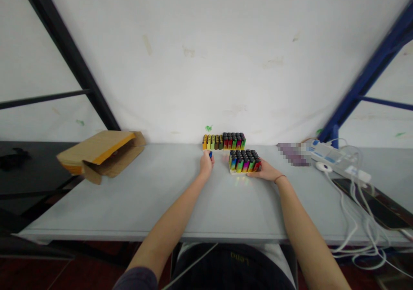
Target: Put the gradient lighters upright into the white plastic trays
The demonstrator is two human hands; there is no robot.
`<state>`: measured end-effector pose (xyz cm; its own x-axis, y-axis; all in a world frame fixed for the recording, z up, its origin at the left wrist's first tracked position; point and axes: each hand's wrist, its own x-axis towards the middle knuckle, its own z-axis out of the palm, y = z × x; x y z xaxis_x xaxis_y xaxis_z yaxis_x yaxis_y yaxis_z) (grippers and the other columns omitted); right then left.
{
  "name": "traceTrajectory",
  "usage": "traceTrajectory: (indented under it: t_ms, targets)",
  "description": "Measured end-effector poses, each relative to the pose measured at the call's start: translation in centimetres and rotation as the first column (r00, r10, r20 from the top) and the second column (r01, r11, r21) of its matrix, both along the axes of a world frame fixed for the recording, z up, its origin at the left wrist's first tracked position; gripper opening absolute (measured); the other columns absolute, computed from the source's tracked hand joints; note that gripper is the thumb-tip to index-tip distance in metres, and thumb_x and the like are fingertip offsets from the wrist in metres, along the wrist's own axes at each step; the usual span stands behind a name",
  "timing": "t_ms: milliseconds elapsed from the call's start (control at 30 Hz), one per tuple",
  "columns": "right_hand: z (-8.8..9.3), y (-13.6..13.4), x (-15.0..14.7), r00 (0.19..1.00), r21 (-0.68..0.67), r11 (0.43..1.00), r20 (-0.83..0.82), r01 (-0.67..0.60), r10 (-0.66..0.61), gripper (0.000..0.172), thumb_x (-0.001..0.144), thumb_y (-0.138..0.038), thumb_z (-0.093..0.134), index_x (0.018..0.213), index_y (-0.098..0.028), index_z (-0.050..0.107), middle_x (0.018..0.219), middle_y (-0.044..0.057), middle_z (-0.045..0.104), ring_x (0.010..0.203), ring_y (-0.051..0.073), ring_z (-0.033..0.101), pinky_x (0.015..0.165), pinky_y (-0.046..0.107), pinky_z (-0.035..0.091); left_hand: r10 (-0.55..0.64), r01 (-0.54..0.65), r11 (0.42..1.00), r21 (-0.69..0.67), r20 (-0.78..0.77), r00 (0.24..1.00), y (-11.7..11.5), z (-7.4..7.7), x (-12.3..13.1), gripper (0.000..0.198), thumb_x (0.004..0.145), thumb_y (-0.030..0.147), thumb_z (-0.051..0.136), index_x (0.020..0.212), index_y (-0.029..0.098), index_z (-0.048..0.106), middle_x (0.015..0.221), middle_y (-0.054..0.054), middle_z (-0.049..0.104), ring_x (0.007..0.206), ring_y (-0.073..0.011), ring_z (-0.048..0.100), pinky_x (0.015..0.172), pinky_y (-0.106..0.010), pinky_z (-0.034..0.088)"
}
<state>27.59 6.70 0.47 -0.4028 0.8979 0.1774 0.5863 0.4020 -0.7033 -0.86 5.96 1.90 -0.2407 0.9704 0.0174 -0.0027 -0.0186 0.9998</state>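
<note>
My left hand is closed in a fist, and the dark blue end of a lighter shows at its top; the rest is hidden by the fingers. My right hand grips the right side of a tray of lighters, thumb along its front edge. These lighters stand upright in rows, multicoloured with black tops. Behind, by the wall, are another block of multicoloured lighters and, touching its left side, a block of yellow and olive lighters.
An opened cardboard box lies on the left of the grey table. On the right are a power strip, tangled white cables, a dark phone-like slab and a blurred purple patch. The wall borders the back.
</note>
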Motion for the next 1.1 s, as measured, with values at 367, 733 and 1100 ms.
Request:
traceTrajectory:
  t_ms: [367,733,1100]
  targets:
    - [0.2,-0.1,-0.1,1.0,-0.006,1.0,0.0,0.004,-0.004,0.07,0.061,-0.051,0.086,0.12,-0.018,0.067,0.128,0.01,0.068,0.12,0.033,0.06,0.11,0.049,0.047,0.116,-0.092,0.993,-0.072,0.489,0.865,-0.9,1.8,0.2,0.04,0.093,0.051,0.028,0.065,0.023,0.035,0.044,0.009,0.025,0.034,-0.0071,0.02,0.037,-0.019,0.016]
    - [0.1,-0.1,-0.1,1.0,0.01,1.0,0.013,0.011,-0.011,0.069,0.062,-0.051,0.086,0.121,-0.02,0.066,0.129,0.009,0.068,0.12,0.032,0.061,0.11,0.049,0.047,0.119,0.168,0.788,0.593,-0.414,0.902,-2.3,0.9,1.2,0.029,0.095,0.046,0.05,0.092,0.019,0.06,0.095,-0.008,0.062,0.096,-0.0201,0.06,0.088,-0.035,0.051]
    - [0.0,0.0,0.0,1.0,0.01,1.0,0.016,0.023,-0.023,0.072,0.061,-0.05,0.086,0.123,-0.021,0.064,0.125,0.009,0.069,0.116,0.031,0.062,0.107,0.049,0.048,-0.019,0.532,0.637,0.557,-0.679,0.734,-3.2,-0.3,2.5,0.026,0.094,0.04,0.06,0.104,0.018,0.069,0.099,-0.008,0.071,0.085,-0.0169,0.067,0.081,-0.032,0.058]
